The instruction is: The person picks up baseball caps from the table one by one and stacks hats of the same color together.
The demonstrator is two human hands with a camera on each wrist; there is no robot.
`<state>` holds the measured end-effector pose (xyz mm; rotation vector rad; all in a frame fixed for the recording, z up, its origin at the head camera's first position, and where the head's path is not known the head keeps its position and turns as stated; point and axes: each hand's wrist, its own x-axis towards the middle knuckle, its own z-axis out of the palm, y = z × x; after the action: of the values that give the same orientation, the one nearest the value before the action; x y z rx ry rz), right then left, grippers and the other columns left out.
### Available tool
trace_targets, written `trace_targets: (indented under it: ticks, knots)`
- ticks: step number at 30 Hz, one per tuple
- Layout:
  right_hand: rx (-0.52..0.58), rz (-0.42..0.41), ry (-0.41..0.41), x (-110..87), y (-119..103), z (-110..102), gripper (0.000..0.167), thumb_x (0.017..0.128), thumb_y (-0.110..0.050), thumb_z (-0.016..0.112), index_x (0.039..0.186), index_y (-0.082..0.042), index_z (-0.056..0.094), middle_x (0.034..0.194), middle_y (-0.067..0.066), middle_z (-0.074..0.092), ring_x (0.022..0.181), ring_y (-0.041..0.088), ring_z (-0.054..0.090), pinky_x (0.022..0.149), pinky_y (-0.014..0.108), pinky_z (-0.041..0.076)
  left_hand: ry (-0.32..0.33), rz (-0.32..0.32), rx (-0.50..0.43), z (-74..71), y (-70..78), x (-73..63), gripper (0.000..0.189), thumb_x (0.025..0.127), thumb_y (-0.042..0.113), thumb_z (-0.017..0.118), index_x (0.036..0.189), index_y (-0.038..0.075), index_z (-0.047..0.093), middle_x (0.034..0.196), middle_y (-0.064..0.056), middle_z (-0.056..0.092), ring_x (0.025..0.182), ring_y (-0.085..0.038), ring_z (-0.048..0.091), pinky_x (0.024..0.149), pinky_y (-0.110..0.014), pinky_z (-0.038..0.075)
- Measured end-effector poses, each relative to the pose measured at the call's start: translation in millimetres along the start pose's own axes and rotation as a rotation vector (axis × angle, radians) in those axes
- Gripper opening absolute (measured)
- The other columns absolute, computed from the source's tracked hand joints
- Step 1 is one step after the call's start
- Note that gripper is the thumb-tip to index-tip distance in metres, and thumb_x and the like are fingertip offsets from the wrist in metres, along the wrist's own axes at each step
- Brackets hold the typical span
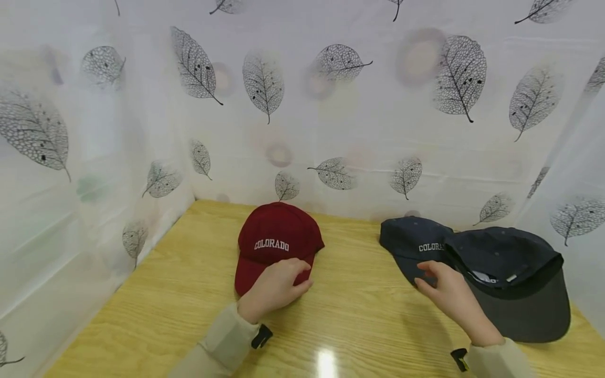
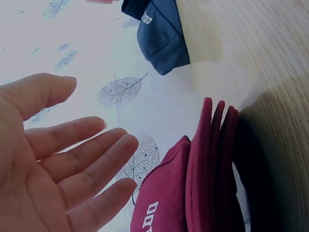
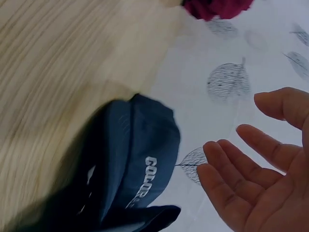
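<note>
L hand (image 1: 276, 287) is being held nr red cap (image 1: 278, 227) on L of table (image 1: 359, 299), fingers loosely spread; R hand (image 1: 446, 295) is being held likewise nr blue cap (image 1: 410, 239) on R, partly being overlapped by dark cap (image 1: 531, 307).

Left hand (image 1: 276, 286) and right hand (image 1: 451, 294), well apart
Both relaxed: fingers (image 2: 99, 169) gently bent, thumbs (image 2: 46, 92) spread from them.

My head cam looks forward and down at the wood-grain tabletop (image 1: 352, 286); both wrist cams sit way closer, tipped sideways, each catching the red COLORADO cap (image 1: 276, 231) and navy COLORADO cap (image 1: 413, 239).
</note>
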<state>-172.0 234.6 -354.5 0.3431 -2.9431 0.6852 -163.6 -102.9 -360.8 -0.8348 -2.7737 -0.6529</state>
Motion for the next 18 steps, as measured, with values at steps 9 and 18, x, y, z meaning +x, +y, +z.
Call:
trace_targets:
  ticks: [9,18]
  knots:
    - [-0.266,-0.115,-0.054,6.0,20.0,2.9,0.034,0.074,-0.013,0.070,0.101,0.003,0.059,0.098,0.019,0.056,0.081,0.031,0.056,0.062,0.041,0.045,0.002,0.006,0.006,-0.5,0.0,0.2,0.024,0.083,0.023,0.061,0.099,0.005,0.062,0.092,-0.004,0.061,0.079,-0.012,0.055,0.067,-0.028,0.046]
    - [-0.592,-0.281,-0.037,9.6,42.6,11.8,0.028,0.065,-0.012,0.076,0.081,0.002,0.058,0.078,0.012,0.051,0.068,0.027,0.049,0.056,0.038,0.044,0.005,0.010,0.015,-0.9,1.1,0.0,0.023,0.083,0.023,0.061,0.098,0.005,0.062,0.093,-0.004,0.062,0.081,-0.012,0.056,0.068,-0.027,0.046]
